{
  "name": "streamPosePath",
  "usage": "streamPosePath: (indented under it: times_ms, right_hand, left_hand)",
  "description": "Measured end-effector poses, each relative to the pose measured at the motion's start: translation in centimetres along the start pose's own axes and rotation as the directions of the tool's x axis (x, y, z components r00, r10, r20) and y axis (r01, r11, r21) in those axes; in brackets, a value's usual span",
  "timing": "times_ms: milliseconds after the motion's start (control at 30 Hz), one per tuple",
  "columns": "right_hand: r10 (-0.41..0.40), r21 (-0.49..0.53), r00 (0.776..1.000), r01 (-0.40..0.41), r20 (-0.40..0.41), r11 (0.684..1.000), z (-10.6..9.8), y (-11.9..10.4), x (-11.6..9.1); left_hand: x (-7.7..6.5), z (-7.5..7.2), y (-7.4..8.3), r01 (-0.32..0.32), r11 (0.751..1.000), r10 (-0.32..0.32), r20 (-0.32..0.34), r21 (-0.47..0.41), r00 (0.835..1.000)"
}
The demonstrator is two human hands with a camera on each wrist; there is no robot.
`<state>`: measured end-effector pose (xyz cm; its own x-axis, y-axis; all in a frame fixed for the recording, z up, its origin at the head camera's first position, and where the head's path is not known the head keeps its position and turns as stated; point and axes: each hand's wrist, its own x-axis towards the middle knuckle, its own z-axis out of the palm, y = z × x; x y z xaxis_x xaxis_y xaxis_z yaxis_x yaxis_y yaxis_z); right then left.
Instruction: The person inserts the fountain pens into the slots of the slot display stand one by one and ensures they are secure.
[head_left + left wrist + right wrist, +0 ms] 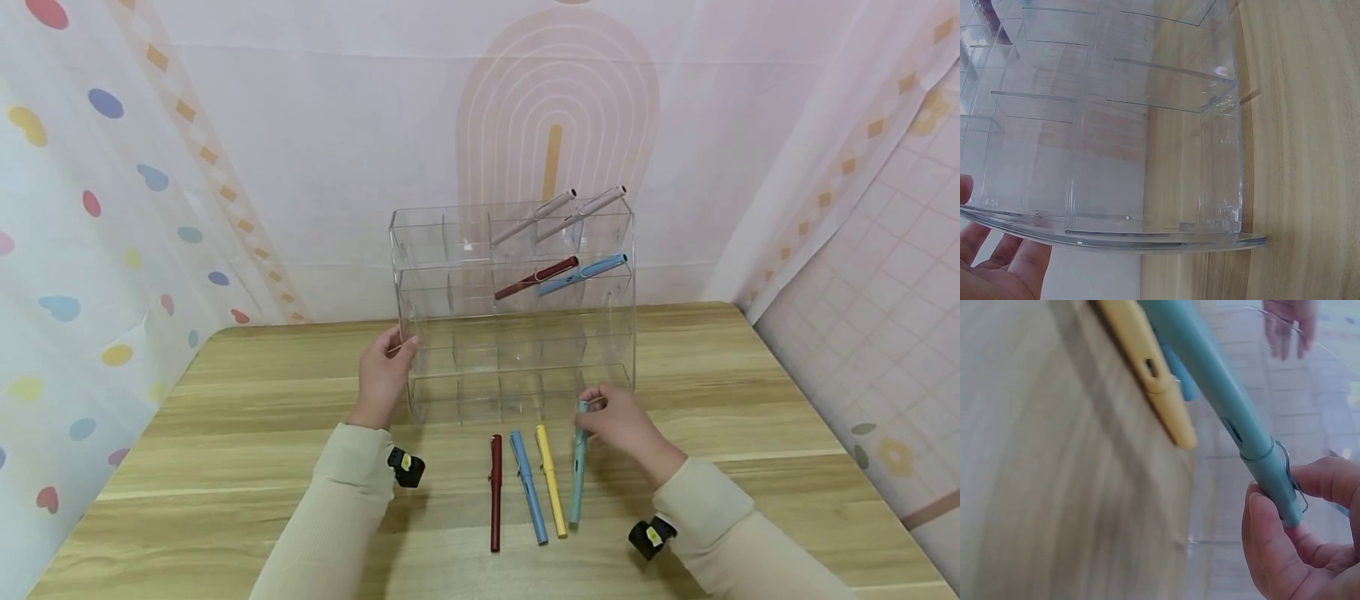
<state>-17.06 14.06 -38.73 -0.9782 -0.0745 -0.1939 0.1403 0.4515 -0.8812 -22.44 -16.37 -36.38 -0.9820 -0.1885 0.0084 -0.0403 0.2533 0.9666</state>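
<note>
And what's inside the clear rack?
In the rack, two pale pens lean in the top row, a dark red pen and a light blue pen one row down. The right hand hides part of the bottom row's right end, so I can't see everything there.

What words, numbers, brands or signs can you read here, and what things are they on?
Readable text: none in any view.
Yellow sticker on the small black wrist camera: dark mark, too small to read.
Teal pen with a wire clip: no readable lettering.
Slim yellow pen: none readable.
Clear plastic compartment rack: none readable.
Pale patterned cloth backdrop: printed shapes, no letters.
</note>
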Motion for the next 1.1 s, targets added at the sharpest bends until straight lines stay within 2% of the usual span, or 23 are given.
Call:
streamPosePath:
  times_ms: [300,633,900,1100]
  right_hand:
    - [-0.010,0.137,0.998,0.018,-0.061,0.990,-1.7,-1.5,-0.6]
    - [-0.025,0.284,0.984,0.075,-0.176,0.956,-3.2,-3.2,-0.9]
    - [-0.006,0.427,0.956,0.138,-0.294,0.894,-3.9,-4.6,-0.9]
    - [-0.011,0.470,0.933,0.191,-0.359,0.862,-3.9,-5.5,-0.7]
  left_hand:
    - [-0.1,0.0,-0.1,-0.009,1.000,0.009,-0.009,0.002,1.000]
    - [-0.1,0.0,0.0,-0.009,1.000,0.009,-0.013,0.010,1.000]
    - [-0.1,0.1,0.1,-0.009,1.000,0.009,-0.013,0.011,1.000]
    - [-0.1,0.1,0.0,-0.011,1.000,0.011,-0.012,-0.001,1.000]
